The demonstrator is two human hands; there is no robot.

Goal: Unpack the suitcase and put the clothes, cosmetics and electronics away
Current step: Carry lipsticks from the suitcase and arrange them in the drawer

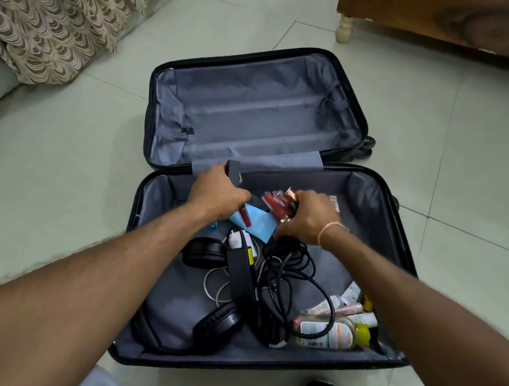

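Lipsticks (278, 203) half hidden by right hand (305, 216), left hand (217, 192) blurred

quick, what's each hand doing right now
Left hand: closed on a dark box and a red tube.
Right hand: closed on a bunch of lipsticks.

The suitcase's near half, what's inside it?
In the suitcase: black headphones, a black power adapter with tangled cables, and bottles and tubes in the right corner. Both hands hold red lip-colour tubes over a blue packet. What's beneath the hands is hidden.
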